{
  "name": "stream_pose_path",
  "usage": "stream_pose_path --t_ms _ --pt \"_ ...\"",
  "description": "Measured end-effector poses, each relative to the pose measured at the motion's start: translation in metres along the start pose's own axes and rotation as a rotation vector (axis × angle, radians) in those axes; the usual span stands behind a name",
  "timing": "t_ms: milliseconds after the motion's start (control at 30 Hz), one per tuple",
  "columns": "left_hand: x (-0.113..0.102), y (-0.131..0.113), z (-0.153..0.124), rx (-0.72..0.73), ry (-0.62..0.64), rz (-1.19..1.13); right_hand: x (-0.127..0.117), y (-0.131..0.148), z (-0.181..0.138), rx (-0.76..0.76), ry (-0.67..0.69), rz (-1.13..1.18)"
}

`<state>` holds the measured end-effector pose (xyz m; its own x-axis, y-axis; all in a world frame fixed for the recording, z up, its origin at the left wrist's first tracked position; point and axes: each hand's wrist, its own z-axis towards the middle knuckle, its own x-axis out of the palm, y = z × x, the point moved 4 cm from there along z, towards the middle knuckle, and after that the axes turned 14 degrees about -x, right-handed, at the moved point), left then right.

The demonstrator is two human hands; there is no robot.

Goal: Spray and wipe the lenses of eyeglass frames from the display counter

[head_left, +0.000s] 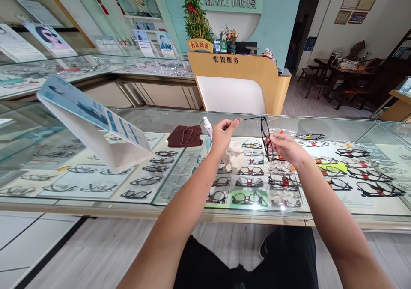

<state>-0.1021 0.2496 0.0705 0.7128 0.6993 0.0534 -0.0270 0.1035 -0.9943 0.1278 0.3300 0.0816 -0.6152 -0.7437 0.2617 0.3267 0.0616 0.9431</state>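
Above the glass counter (180, 175), a pair of black-framed eyeglasses (265, 130) is held up between my hands. My left hand (224, 134) pinches the tip of one temple arm, where a bit of orange shows at the fingertips. The fingers of my right hand (287, 147) close on the frame front near a lens. Below my left hand lies a crumpled whitish cloth (236, 155). Beside it stand a small white spray bottle (208, 127) and a dark brown pouch (185, 135).
Several rows of eyeglasses (250, 182) lie under the counter's glass. A folded white-and-blue display card (93, 117) stands on the left. Beyond the counter is a wooden cashier desk (237, 83) with a plant (196, 17). Dark wooden furniture (340, 77) is at the back right.
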Motion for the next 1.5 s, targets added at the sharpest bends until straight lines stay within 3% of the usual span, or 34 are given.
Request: stream_pose_path --t_ms 167,300,433,500,600,667,733,933,1167,1267,1333,1433,1500 --pt "0.009 0.007 -0.001 -0.114 0.081 -0.109 0.002 0.001 0.0 -0.039 0.007 0.061" --pt "0.01 0.006 -0.004 -0.146 0.028 -0.145 0.0 0.004 0.0 -0.061 -0.06 0.149" --pt "0.006 -0.01 -0.021 0.136 -0.102 -0.008 0.0 0.008 -0.001 -0.082 -0.06 0.183" --pt "0.014 -0.019 -0.035 0.307 0.0 0.19 0.001 0.009 -0.001 -0.086 -0.059 0.186" --pt "0.033 -0.02 -0.054 0.444 0.278 0.466 0.004 0.011 -0.002 -0.107 -0.047 0.191" --pt "0.04 -0.016 -0.061 0.475 0.391 0.552 0.005 0.011 -0.002 -0.127 -0.042 0.189" --pt "0.043 -0.012 -0.062 0.487 0.418 0.592 0.006 0.01 -0.001 -0.144 -0.046 0.189" --pt "0.032 -0.01 -0.048 0.541 0.272 0.625 0.003 0.009 0.001 -0.213 -0.085 0.212" --pt "0.039 -0.007 -0.052 0.616 0.296 0.696 0.003 0.016 0.0 -0.325 -0.099 0.22" --pt "0.03 -0.008 -0.04 0.658 0.149 0.667 0.002 0.021 -0.002 -0.347 -0.108 0.235" --pt "0.009 -0.007 -0.021 0.616 -0.117 0.612 0.001 0.024 -0.004 -0.357 -0.121 0.247" --pt "-0.034 0.002 0.011 0.412 -0.542 0.501 0.0 0.027 -0.005 -0.366 -0.132 0.28" --pt "-0.055 0.012 0.029 0.261 -0.65 0.462 0.001 0.029 -0.006 -0.366 -0.129 0.304"
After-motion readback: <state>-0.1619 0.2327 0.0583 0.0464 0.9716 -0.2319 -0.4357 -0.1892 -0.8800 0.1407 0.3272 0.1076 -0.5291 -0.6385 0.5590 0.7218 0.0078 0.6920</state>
